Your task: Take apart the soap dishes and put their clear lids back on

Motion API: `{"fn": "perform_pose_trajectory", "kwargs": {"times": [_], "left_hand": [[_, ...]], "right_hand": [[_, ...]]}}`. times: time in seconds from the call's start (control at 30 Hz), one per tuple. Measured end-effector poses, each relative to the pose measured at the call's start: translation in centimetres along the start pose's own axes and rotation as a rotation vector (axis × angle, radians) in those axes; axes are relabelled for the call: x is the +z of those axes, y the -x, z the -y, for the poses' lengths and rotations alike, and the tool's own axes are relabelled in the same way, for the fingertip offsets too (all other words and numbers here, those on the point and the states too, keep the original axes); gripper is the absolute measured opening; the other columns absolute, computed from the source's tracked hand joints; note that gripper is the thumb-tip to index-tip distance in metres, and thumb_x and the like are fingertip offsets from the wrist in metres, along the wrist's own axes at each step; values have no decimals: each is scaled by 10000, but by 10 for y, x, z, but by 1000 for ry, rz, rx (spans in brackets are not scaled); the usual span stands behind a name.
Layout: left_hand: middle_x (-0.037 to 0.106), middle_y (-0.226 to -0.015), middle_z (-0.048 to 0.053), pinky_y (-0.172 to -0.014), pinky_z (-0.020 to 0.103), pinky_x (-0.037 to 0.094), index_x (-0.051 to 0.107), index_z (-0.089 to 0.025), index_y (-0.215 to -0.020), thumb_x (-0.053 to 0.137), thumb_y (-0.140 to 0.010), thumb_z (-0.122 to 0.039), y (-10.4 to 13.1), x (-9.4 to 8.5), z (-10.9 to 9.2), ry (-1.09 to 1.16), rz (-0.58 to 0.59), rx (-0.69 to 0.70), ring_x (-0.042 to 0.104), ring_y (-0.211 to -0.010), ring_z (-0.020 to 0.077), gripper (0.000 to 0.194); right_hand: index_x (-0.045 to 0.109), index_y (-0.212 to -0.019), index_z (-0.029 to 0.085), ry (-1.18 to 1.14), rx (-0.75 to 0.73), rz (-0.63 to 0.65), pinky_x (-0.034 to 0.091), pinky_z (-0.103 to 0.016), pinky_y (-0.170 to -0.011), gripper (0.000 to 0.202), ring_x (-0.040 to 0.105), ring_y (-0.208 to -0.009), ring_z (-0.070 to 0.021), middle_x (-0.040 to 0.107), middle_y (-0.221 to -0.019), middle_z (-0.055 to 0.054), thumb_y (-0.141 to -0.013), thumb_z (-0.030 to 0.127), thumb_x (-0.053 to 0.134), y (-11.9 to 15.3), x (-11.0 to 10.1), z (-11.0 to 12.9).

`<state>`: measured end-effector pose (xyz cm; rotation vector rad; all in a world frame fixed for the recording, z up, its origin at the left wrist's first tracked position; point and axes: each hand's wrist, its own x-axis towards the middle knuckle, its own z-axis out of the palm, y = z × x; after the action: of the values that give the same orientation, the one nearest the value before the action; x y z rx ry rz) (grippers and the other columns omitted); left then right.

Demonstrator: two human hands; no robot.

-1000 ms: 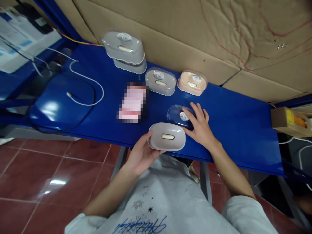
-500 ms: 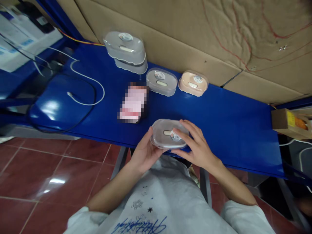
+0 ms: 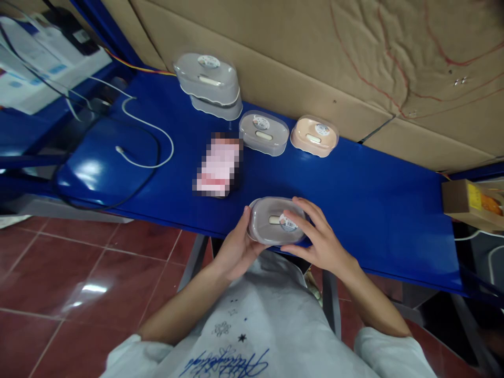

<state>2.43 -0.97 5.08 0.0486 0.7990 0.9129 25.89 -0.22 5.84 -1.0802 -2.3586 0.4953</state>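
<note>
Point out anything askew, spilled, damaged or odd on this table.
The white cable sprawls over the left of the blue table, its free end plugged into nothing, which looks untidy. I see no spill or damage; a pixelated patch hides one spot.

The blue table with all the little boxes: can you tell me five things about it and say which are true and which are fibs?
1. The left hand is touching the held box. True.
2. The right hand is on the peach box. False: the right hand is on the held box's clear lid.
3. The white cable lies on the blue table. True.
4. The peach box is left of the stacked boxes. False: it is to their right.
5. The held box's clear lid has a sticker. True.
</note>
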Motion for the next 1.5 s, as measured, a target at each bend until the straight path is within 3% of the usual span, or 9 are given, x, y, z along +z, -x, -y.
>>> {"fn": "perform_pose_trajectory", "kwargs": {"times": [0.37,0.53,0.77,0.93,1.2,1.37,1.5], "left_hand": [[781,-1325,151,-1061,471,621,713,-159,-1372,491,-1113,-548,-4,8,2,20,-47,-28,738,-1247,314,518],[808,-1264,130,-1059,415,617,739,-162,-1336,507,-1120,-505,-6,9,0,0,-85,5,746,-1237,283,467],[798,-1300,121,-1123,447,579,754,-181,-1319,609,-1068,-549,-5,5,2,-18,-21,34,694,-1337,315,469],[806,-1276,111,-1101,410,592,755,-173,-1291,591,-1086,-512,-8,3,4,27,-79,14,720,-1290,286,428],[797,-1290,142,-1097,492,598,719,-158,-1337,501,-1115,-524,-9,4,1,17,-39,-46,724,-1284,325,481],[700,-1486,146,-1226,536,486,637,-197,-1461,517,-1105,-539,-7,12,-1,42,124,-33,638,-1422,337,507],[652,-1546,175,-1293,540,391,482,-196,-1602,557,-1099,-459,-5,10,0,15,155,44,611,-1459,334,573]], "right_hand": [[345,-1696,352,-18,-41,-89,471,-657,-1243,822,438,-1571,-391,426,-1703,-130,-991,500,741,9,4,-9],[340,-1695,367,32,-39,-66,485,-646,-1234,870,453,-1558,-392,444,-1686,-126,-959,495,785,10,4,-9],[319,-1704,357,27,-45,-82,480,-659,-1234,856,435,-1564,-394,413,-1698,-130,-980,532,741,8,3,-7],[332,-1696,367,71,-53,-76,477,-645,-1243,859,450,-1553,-385,442,-1681,-119,-970,505,770,9,7,-8],[204,-1733,374,103,-16,-8,464,-684,-1244,973,388,-1601,-420,400,-1716,-150,-958,508,777,10,13,-9],[267,-1717,371,113,-1,-32,485,-663,-1229,900,475,-1549,-409,445,-1693,-146,-974,528,750,5,0,-31],[332,-1694,324,273,113,-120,425,-715,-1241,792,423,-1578,-434,412,-1712,-168,-1015,502,698,3,-16,-65]]}}
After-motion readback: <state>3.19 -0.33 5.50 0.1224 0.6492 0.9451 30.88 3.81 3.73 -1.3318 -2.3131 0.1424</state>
